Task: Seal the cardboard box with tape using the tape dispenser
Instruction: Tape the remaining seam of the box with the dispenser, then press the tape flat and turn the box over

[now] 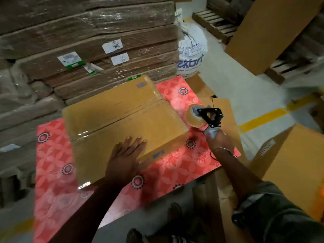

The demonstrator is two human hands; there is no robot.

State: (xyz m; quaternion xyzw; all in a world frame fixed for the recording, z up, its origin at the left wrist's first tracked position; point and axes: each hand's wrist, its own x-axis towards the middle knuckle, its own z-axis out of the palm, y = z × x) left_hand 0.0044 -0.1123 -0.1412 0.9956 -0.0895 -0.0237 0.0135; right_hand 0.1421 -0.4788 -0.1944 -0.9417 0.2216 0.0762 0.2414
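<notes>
A closed brown cardboard box [122, 120] lies on a red flowered table [56, 172]. Shiny clear tape runs along its centre seam and over both ends. My left hand [126, 155] rests flat, fingers spread, on the near part of the box top. My right hand [219, 141] grips the handle of the tape dispenser [209, 118], held just off the right end of the box. Its roll of clear tape faces the box, a little apart from it.
A tall stack of film-wrapped flat cartons [87, 50] stands right behind the table. A white printed sack [191, 50] sits at the back right. Loose cardboard sheets and boxes [294, 163] lie on the right, beside a yellow floor line [263, 118] and wooden pallets [215, 23].
</notes>
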